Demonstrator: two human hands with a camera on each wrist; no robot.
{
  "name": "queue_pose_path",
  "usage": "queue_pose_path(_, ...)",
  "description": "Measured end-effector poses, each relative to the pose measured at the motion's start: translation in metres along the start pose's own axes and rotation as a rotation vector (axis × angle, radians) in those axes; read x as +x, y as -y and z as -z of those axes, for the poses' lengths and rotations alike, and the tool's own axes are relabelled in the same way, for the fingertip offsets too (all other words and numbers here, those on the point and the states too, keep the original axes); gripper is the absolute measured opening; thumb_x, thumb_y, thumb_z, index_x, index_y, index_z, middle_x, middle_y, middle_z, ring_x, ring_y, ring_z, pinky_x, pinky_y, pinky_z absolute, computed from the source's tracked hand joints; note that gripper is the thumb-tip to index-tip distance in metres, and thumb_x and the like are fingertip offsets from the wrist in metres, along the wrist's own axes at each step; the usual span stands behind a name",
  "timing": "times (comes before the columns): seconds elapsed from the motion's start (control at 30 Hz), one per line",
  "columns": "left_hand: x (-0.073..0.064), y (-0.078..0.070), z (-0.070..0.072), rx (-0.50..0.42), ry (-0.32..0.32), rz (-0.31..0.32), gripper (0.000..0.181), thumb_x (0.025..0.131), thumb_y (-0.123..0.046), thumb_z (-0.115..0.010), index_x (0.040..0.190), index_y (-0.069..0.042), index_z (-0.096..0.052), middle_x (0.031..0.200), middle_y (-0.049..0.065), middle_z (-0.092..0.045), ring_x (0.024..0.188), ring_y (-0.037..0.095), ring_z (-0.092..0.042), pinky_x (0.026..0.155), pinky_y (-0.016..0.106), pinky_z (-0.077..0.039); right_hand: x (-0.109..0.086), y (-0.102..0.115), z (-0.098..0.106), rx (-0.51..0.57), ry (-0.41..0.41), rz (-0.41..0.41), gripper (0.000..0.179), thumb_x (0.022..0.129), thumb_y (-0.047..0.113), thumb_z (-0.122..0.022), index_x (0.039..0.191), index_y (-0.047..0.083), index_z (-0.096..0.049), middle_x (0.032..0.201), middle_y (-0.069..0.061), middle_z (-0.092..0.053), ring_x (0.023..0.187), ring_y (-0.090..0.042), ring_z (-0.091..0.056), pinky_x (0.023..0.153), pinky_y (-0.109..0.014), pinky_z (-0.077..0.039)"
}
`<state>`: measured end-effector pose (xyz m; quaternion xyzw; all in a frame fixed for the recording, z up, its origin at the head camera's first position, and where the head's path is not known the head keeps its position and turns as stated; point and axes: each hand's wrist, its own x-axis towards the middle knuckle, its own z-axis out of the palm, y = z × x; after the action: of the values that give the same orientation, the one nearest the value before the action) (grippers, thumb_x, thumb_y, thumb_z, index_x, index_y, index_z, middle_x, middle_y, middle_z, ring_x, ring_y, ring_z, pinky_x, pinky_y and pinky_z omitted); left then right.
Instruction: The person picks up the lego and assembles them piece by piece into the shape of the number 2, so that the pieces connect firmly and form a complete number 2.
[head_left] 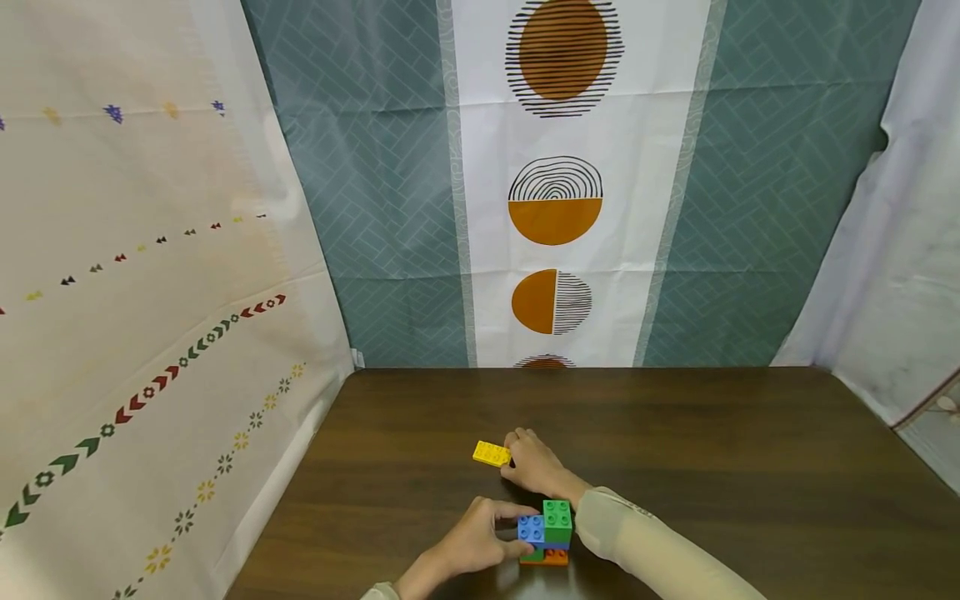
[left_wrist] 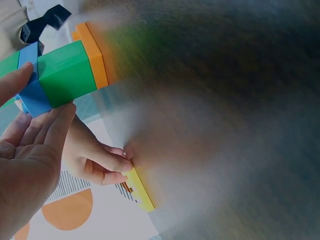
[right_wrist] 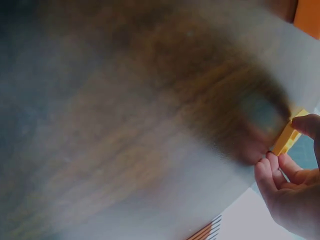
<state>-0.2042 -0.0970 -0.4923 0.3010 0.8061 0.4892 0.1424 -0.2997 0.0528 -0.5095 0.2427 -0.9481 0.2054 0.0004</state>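
A small stack of toy building bricks stands on the wooden table, with an orange brick [head_left: 556, 557] at the bottom, green and blue bricks above it, and a green brick [head_left: 557, 520] on top. My left hand [head_left: 477, 537] grips the stack from the left, thumb and fingers on the blue brick [head_left: 531, 528]. In the left wrist view the stack's blue layer [left_wrist: 36, 82] lies between thumb and fingers. Farther back, my right hand [head_left: 534, 463] pinches one end of a flat yellow brick [head_left: 491, 453]; the right wrist view shows the yellow brick [right_wrist: 287, 136] between thumb and fingers.
The dark wooden tabletop [head_left: 705, 450] stretches around both hands. A patterned curtain [head_left: 397, 208] hangs behind its back edge. Pale cloth [head_left: 187, 333] borders the left side, and white cloth [head_left: 892, 275] hangs at the right.
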Motion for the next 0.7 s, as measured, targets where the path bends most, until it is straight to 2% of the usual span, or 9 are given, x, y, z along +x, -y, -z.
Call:
queue_pose_path(0.17,0.0,0.0,0.0,-0.018,0.007,0.005,0.038,0.086,-0.015,-0.074,0.121,-0.003,-0.068,0.107,0.008,-0.075,0.093,0.001,-0.066,0.081,0.017,-0.052,0.001,-0.006,0.002,0.047,0.012,-0.021,0.03,0.083,0.016,-0.069,0.107,-0.002,-0.063,0.098,-0.012,-0.061,0.082,-0.019,-0.05,0.074,-0.035,-0.05)
queue_pose_path(0.37,-0.002,0.002,-0.001,-0.018,-0.001,0.002,0.038,0.086,-0.017,-0.074,0.121,-0.004,-0.068,0.106,0.006,-0.075,0.094,0.001,-0.065,0.082,0.018,-0.053,-0.007,-0.01,0.012,0.172,0.026,-0.109,0.033,0.084,0.019,-0.068,0.11,0.0,-0.064,0.106,-0.014,-0.063,0.085,-0.02,-0.058,0.082,-0.041,-0.055)
queue_pose_path(0.5,-0.003,0.003,-0.002,-0.01,-0.013,-0.012,0.037,0.085,-0.016,-0.074,0.12,-0.003,-0.068,0.105,0.006,-0.075,0.092,-0.001,-0.064,0.081,0.019,-0.053,-0.018,-0.011,0.028,0.238,-0.013,-0.099,0.03,0.083,0.018,-0.067,0.107,0.0,-0.066,0.097,-0.01,-0.063,0.081,-0.017,-0.055,0.077,-0.037,-0.054)
queue_pose_path(0.7,-0.003,0.003,0.0,0.006,-0.022,-0.028,0.037,0.085,-0.017,-0.075,0.119,-0.004,-0.069,0.104,0.007,-0.075,0.093,0.0,-0.065,0.083,0.018,-0.052,-0.042,-0.011,0.065,0.337,-0.061,-0.054,0.026,0.08,0.012,-0.066,0.102,-0.002,-0.067,0.09,-0.008,-0.064,0.078,-0.014,-0.055,0.071,-0.029,-0.052)
